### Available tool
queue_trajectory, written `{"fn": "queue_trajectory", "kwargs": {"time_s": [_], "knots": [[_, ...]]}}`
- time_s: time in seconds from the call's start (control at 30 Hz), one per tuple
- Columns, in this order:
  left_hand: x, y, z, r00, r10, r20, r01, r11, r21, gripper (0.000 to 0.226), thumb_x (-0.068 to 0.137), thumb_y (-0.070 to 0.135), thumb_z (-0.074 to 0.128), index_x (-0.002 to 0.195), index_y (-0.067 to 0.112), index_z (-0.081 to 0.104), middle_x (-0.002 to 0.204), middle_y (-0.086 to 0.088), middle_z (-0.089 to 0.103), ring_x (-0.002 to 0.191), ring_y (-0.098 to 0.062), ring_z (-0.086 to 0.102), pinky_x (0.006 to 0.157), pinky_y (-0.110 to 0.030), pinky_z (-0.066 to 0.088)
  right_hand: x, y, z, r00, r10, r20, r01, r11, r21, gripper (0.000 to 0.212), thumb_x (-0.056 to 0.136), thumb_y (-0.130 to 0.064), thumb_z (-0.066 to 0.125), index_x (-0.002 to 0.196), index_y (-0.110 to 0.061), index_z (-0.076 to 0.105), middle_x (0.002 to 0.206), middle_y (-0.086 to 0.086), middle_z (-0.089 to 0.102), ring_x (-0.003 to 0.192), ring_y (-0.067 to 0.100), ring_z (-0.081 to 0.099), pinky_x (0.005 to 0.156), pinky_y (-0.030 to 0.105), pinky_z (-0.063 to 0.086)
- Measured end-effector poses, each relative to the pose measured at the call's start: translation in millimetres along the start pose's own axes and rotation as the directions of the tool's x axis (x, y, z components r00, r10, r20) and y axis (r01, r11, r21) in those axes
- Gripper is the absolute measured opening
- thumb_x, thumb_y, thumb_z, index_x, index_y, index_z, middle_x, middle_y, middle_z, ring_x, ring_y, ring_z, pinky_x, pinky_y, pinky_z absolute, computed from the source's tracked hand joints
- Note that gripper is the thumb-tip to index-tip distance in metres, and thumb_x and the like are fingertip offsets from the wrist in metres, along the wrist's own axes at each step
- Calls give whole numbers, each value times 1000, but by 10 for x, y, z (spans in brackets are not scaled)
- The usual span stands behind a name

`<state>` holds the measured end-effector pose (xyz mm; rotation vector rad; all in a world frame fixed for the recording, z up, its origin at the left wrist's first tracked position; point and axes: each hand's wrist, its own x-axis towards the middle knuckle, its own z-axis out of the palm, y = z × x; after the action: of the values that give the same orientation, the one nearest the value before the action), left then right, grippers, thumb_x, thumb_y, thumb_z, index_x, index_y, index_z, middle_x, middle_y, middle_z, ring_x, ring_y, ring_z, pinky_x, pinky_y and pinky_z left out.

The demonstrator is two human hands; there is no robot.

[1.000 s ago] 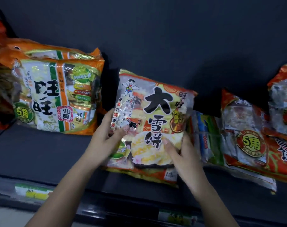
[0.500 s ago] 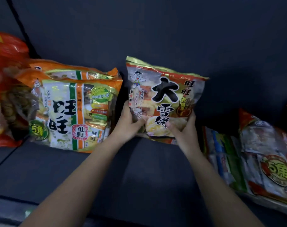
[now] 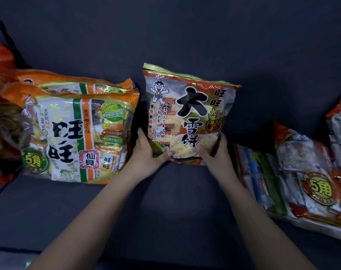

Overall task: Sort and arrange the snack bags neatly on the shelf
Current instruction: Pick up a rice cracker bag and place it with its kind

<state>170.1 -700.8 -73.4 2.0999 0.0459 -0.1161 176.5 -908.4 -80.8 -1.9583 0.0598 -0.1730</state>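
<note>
The rice-cracker bag (image 3: 187, 114) now stands upright, farther back | glossy, black characters, gold top seam | our left hand (image 3: 146, 156) and right hand (image 3: 216, 154) grip its lower corners | open shelf (image 3: 165, 211) in front

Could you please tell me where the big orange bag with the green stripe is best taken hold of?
Probably by its two side edges, low down, from the front, once the left hand and right hand let go of the cartoon-boy bag. The orange bag is wide and stands leaning back, front face toward the person.
</note>
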Motion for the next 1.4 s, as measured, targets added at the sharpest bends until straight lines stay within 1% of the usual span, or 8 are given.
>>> {"fn": "queue_trajectory", "kwargs": {"time_s": [0.17, 0.37, 0.5, 0.63, 0.77, 1.0, 1.1, 1.4], "knots": [[-234, 244, -122, 981, 178, -76, -171, 980, 98, 111, 84, 35, 69, 148, 10, -18, 159, -8, -5, 146, -20, 0, 115, -31, 9, -192, -88, -92, 999, 12, -49, -18, 992, -121, 93, 84, -36, 69, 152, -13, 9, 155, 8, 25, 141, 22, 27, 114, 40, 29], [-486, 581, -7, 869, 472, -145, -452, 879, 155, 92, 84, 28, 69, 150, 8, 7, 154, -9, 14, 143, -20, 12, 114, -25, 12, -563, -326, -356, 981, -161, -109, 109, 919, -379, 73, 91, -30, 63, 149, -13, 22, 150, 4, 29, 138, 16, 29, 111, 25, 26], [-601, 744, 332, 847, 523, 94, -526, 850, 8, 85, 86, 30, 67, 150, 14, 14, 145, -2, 36, 132, -10, 33, 105, -15, 27, -927, -468, -672, 947, -263, -186, 161, 887, -433, 60, 90, -22, 64, 142, -12, 35, 130, -8, 36, 124, 3, 35, 98, 9, 24], [-807, 968, 730, 733, 594, 331, -599, 795, -100, 73, 89, 33, 62, 148, 21, 20, 124, 9, 50, 115, -5, 47, 91, -17, 37, -1311, -524, -1151, 896, -298, -329, 144, 896, -419, 47, 90, -20, 64, 133, -18, 45, 124, -4, 49, 118, 11, 50, 99, 26, 42], [-1054, 1236, 1150, 575, 627, 526, -626, 751, -210, 61, 91, 36, 59, 143, 29, 29, 113, 19, 50, 108, 0, 48, 86, -16, 38, -1683, -482, -1706, 835, -264, -484, 31, 899, -437, 40, 89, -20, 62, 126, -24, 47, 123, 1, 53, 117, 16, 53, 99, 38, 46], [-1329, 1722, 1971, 382, 579, 721, -622, 738, -263, 67, 92, 46, 53, 148, 23, 24, 148, 6, 33, 133, -7, 33, 103, -22, 30, -2053, -147, -2727, 757, -45, -652, -310, 854, -417, 46, 80, -32, 64, 122, -15, 55, 120, 3, 60, 110, 18, 57, 96, 36, 46], [-1338, 1948, 2429, 357, 502, 788, -626, 755, -197, 73, 92, 52, 48, 150, 20, 20, 155, 3, 21, 141, -12, 22, 114, -33, 26, -2051, 48, -3195, 711, 55, -701, -448, 804, -391, 40, 88, -19, 65, 126, -10, 55, 125, 6, 59, 108, 16, 55, 82, 15, 35], [-1254, 2706, 3816, 353, 318, 880, -470, 873, -127, 79, 93, 50, 50, 152, 13, 13, 159, -1, 14, 145, -17, 18, 114, -28, 20, -1697, 830, -4687, 600, 342, -723, -746, 565, -352, 53, 82, -43, 59, 124, -10, 55, 128, 15, 53, 115, 30, 52, 95, 40, 43]]}}
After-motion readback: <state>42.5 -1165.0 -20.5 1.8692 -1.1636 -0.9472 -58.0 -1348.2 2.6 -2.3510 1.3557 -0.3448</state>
